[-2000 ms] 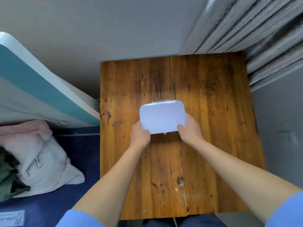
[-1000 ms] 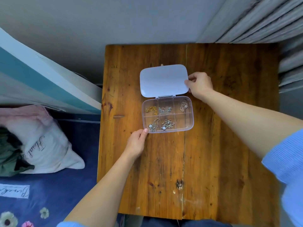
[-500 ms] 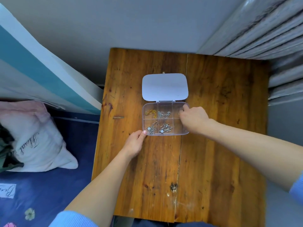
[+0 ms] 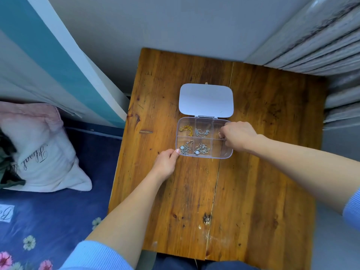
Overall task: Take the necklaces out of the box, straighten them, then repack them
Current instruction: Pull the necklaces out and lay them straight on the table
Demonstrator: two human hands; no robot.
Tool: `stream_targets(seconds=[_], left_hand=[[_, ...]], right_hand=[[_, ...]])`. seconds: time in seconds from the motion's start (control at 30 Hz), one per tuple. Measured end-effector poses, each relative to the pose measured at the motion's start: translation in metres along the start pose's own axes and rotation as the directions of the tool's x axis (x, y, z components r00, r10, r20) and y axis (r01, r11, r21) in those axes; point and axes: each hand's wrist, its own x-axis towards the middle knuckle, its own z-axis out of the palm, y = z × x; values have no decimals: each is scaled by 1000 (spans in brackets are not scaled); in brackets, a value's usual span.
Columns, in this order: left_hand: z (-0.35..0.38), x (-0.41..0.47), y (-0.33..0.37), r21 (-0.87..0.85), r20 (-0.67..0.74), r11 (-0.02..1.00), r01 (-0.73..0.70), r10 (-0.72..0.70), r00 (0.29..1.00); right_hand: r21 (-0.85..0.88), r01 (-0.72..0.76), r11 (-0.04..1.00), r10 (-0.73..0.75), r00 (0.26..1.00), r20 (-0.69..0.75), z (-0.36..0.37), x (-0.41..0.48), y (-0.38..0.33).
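Observation:
A clear plastic box (image 4: pixel 226 155) with several compartments lies open on the wooden table (image 4: pixel 253 182), its white lid (image 4: pixel 206 99) flipped flat behind it. Inside are a gold necklace (image 4: pixel 187 129), a silver chain (image 4: pixel 202 132) and two silver necklaces with pale pendants (image 4: pixel 185 149), (image 4: pixel 202 149). My right hand (image 4: pixel 240 135) reaches into the top right compartment, fingertips pinched on a rose-coloured necklace (image 4: pixel 220 134), mostly hidden by the fingers. My left hand (image 4: pixel 165 163) rests on the table with its thumb against the box's front left corner.
A bed with a dark blue flowered sheet (image 4: pixel 54 221) and a white pillow (image 4: pixel 39 152) runs along the table's left side. A grey wall is behind and pleated curtains (image 4: pixel 321 39) hang at the right. Bare table surface lies in front of the box.
The lid was swung open and laid flat. My right hand moved from the lid's edge down into the top right compartment and closed on the necklace there. My left hand stayed at the box's corner.

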Motion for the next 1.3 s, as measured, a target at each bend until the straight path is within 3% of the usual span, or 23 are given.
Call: stream_targets(seconds=[0.37,0.83,0.97,1.1,1.3], left_hand=[[1,1,-2,-45,11,998,46,-45,999],[0,1,-2,-96,5,992,82,-82,997],[0,1,-2,-105,0,991,83,-83,997],[0,1,-2,-124,-7,988,87,-89,996],[-1,-1,-2,-158,-8,983,89,-91,996]], right_hand=[[-103,40,994,-46,998,-50,5,-7,-4],[130,8,992,13,987,-158,15,-11,5],[126,-35,991,47,994,-94,20,-7,-4],[236,-118,965,130,991,-36,17,-2,-1],[277,-43,960,83,987,-134,25,-8,4]])
